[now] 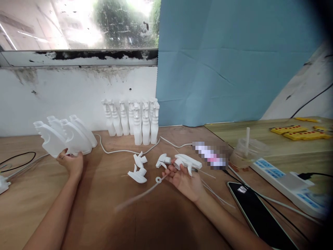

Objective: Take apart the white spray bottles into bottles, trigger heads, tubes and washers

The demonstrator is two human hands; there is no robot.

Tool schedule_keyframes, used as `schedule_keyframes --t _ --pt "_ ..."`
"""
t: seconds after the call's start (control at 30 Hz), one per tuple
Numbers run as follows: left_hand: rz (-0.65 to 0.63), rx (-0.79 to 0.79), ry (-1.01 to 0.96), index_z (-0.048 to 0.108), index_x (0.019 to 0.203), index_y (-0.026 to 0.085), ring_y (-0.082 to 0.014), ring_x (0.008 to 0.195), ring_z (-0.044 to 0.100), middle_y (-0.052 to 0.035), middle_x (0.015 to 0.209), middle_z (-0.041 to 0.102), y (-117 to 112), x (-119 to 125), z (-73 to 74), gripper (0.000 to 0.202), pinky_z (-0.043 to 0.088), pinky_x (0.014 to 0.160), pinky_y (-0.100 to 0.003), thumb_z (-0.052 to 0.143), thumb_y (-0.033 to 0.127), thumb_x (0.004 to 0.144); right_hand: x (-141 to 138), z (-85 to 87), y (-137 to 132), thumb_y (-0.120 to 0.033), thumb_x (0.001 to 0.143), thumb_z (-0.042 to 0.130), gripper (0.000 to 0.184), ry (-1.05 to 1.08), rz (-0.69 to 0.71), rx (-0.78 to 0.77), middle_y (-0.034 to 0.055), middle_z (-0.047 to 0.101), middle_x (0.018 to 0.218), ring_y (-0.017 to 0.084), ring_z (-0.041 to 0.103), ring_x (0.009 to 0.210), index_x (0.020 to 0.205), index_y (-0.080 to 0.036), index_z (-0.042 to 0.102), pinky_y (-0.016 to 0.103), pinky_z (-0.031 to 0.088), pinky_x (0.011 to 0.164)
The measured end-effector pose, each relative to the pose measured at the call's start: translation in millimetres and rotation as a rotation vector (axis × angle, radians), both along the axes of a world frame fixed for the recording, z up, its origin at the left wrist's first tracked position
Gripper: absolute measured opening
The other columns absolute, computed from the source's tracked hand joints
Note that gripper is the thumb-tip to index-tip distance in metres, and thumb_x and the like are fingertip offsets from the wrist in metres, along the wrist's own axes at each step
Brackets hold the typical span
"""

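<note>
My left hand (71, 162) reaches to the left, its fingers and thumb closed around the lower part of an open-necked white plastic bottle (74, 135). That bottle stands tilted in a small group of similar bottles (50, 140). In my right hand (186, 182) is a white trigger spray head (188, 161), held near its collar. From it a thin dip tube (140, 195) with a small ring (158, 180) trails left, its far end blurred. Beside this hand lies another spray head (162, 160), and two more spray heads (137, 174) sit left of it.
Several bottles with spray heads (142, 126) stand upright by the wall. Loose thin tubes (217, 197) lie right of my right hand. A phone (260, 215), a power strip (283, 184), a plastic cup (240, 152) and a lit, blurred-out device (210, 155) occupy the right side. Cables cross the table.
</note>
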State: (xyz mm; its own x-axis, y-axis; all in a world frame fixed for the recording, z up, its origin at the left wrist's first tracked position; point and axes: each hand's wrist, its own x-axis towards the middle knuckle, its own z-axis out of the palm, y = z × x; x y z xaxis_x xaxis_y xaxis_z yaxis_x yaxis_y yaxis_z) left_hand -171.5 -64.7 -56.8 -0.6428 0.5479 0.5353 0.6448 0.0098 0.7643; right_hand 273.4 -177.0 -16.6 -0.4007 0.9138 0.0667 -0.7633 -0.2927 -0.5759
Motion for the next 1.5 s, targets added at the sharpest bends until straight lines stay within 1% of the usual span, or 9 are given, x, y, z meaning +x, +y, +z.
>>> schedule_keyframes --t 0.17,0.4,0.53,0.67,0.87,1.1,1.23,1.37,1.5 --pt "-0.091 0.123 0.012 0.045 0.117 0.011 -0.0216 0.098 0.050 -0.0122 0.119 0.040 -14.6 41.0 0.5 0.044 0.045 0.088 -0.040 0.056 0.020 0.075 12.4 -3.4 10.6 -0.033 0.083 0.067 0.023 0.046 -0.003 -0.119 -0.0096 0.030 0.055 0.004 0.029 0.041 0.096 -0.017 0.055 0.013 0.031 0.036" --pt "-0.551 0.144 0.146 0.056 0.101 0.020 -0.0204 0.102 0.054 -0.0066 0.110 0.052 -48.9 142.3 3.8 0.021 0.048 0.088 -0.034 0.055 0.025 0.081 43.3 -5.0 28.4 -0.041 0.076 0.071 0.028 -0.368 -0.198 -0.222 -0.0144 0.014 0.045 0.004 0.002 0.037 0.082 -0.022 0.053 0.015 0.005 0.028" --pt "-0.845 0.193 0.251 0.054 0.103 0.022 -0.0220 0.105 0.053 -0.0083 0.109 0.051 -75.3 178.0 8.3 0.019 0.046 0.091 -0.038 0.051 0.017 0.085 56.8 3.4 32.5 -0.046 0.075 0.069 0.029 -0.830 -0.497 -0.011 -0.0113 0.025 0.045 0.005 0.016 0.037 0.079 -0.020 0.057 0.019 0.010 0.033" --pt "-1.059 0.260 0.390 0.052 0.107 0.023 -0.0215 0.104 0.052 -0.0093 0.108 0.051 -95.4 191.7 13.1 0.029 0.046 0.089 -0.039 0.048 0.006 0.084 62.3 2.8 35.3 -0.044 0.081 0.059 0.025 -1.381 -0.765 0.335 0.0014 0.058 0.064 0.016 0.050 0.056 0.084 -0.019 0.064 0.027 0.036 0.049" --pt "-1.258 0.212 0.338 0.049 0.112 0.024 -0.0210 0.095 0.056 -0.0101 0.101 0.056 -118.8 205.0 17.4 0.034 0.048 0.082 -0.037 0.047 0.005 0.085 55.1 -16.9 34.7 -0.041 0.083 0.055 0.030 -1.913 -0.771 0.587 0.0069 0.069 0.082 0.026 0.062 0.071 0.106 -0.023 0.060 0.033 0.041 0.060" --pt "-1.289 -0.061 0.011 0.053 0.102 0.025 -0.0145 0.064 0.054 -0.0027 0.077 0.057 -128.5 213.8 6.3 0.013 0.046 0.060 -0.027 0.048 0.022 0.091 55.9 -17.5 38.4 -0.035 0.085 0.055 0.026 -1.897 -0.902 0.835 0.0103 0.066 0.086 0.030 0.058 0.084 0.107 -0.022 0.062 0.041 0.042 0.076" --pt "-1.333 -0.074 -0.228 0.051 0.108 0.025 -0.0137 0.068 0.053 -0.0056 0.088 0.057 -127.6 219.1 8.7 0.018 0.046 0.059 -0.026 0.048 0.029 0.092 47.8 -6.1 29.2 -0.031 0.085 0.060 0.030 -1.637 -0.987 0.882 0.0095 0.063 0.095 0.030 0.054 0.089 0.114 -0.026 0.060 0.043 0.040 0.082" --pt "-1.374 -0.048 -0.361 0.040 0.129 0.031 -0.0197 0.089 0.057 -0.0125 0.121 0.048 -127.0 225.6 8.4 0.047 0.052 0.068 -0.031 0.057 0.040 0.086 19.8 -6.8 8.6 -0.025 0.080 0.067 0.037 -1.382 -0.807 0.997 0.0074 0.063 0.097 0.028 0.054 0.087 0.116 -0.033 0.061 0.042 0.041 0.080" --pt "-1.397 -0.153 -0.373 0.044 0.128 0.029 -0.0228 0.093 0.059 -0.0107 0.112 0.057 -130.2 227.9 5.6 0.056 0.052 0.076 -0.034 0.067 0.042 0.079 -14.2 -17.2 -7.5 -0.028 0.080 0.068 0.038 -1.322 -0.560 1.197 0.0082 0.065 0.091 0.028 0.054 0.080 0.117 -0.032 0.062 0.044 0.042 0.076"
